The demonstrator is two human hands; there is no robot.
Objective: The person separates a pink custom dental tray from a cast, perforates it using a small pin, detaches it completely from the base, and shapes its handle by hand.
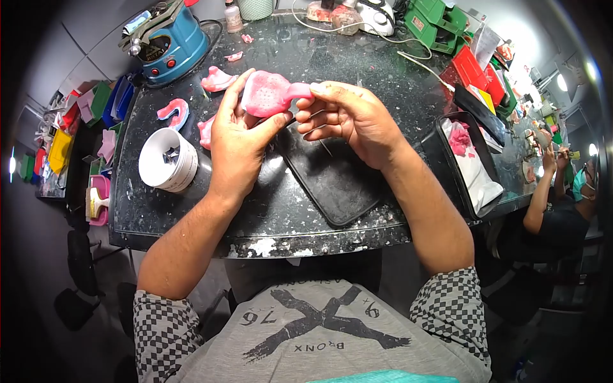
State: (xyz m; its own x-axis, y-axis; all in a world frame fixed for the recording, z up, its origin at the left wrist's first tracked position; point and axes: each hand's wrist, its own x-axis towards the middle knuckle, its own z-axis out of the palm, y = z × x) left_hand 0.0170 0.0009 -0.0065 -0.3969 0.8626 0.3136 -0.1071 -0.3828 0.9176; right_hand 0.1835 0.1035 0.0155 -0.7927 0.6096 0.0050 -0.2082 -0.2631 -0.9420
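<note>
A pink dental impression tray [267, 94] with small holes and a stubby handle is held up above the dark bench. Its left and lower edges rest in my left hand [237, 137], whose fingers and thumb wrap round it. My right hand [348, 115] pinches the end of the handle between thumb and forefinger, the other fingers curled below. Under the hands lies a flat black pad [335, 182]. Pink and white pieces, one [218, 80] behind and another partly hidden by my left hand, lie near a pink and blue horseshoe-shaped piece [174, 112].
At left stands a white tub [167, 159] with blades or scraps inside, and behind it a blue machine [167, 48]. A black case [461, 163] holding pink material and white paper is at right. Red and green bins line the back right. Another person [562, 201] sits far right.
</note>
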